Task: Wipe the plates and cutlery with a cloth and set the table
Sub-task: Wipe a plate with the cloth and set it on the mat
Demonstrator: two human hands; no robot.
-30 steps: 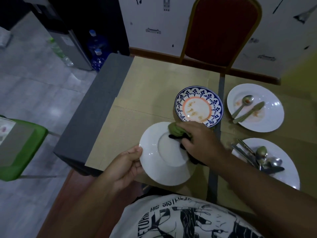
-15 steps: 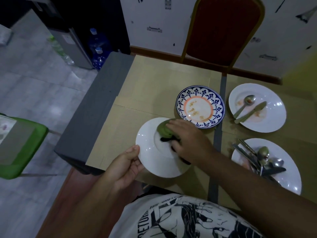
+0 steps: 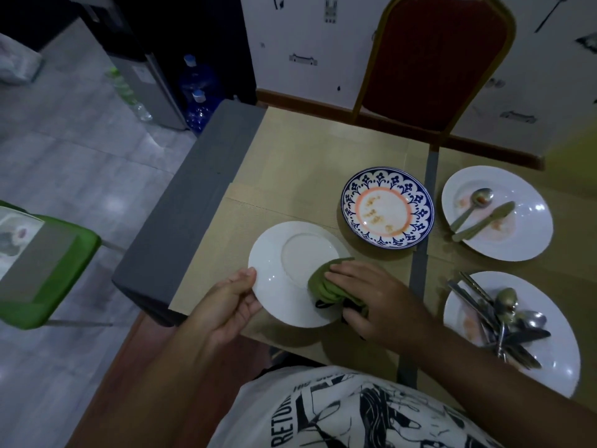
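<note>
At the near left corner of the worktop, the white plate sits between both hands. The left grip pinches the plate's near-left rim, thumb on top and fingers underneath. The right grip holds the bunched green cloth, fingers laid over it and thumb tucked at its near side, pressing it onto the plate's near-right rim. I cannot tell whether the plate lies flat or is tipped up a little.

What matters for the next stroke is that the rest of the plate, its shallow middle and far rim, lies away and to the left of the cloth, toward the left grip. A sweep that way probably pushes against that holding hand, which steadies the plate.

Just beyond the white plate stands the blue patterned plate, with crumbs in it and nearer to the right grip. Further right a smeared plate carries a spoon and a knife. The nearest right plate holds a heap of cutlery. All of these look unwiped.
</note>
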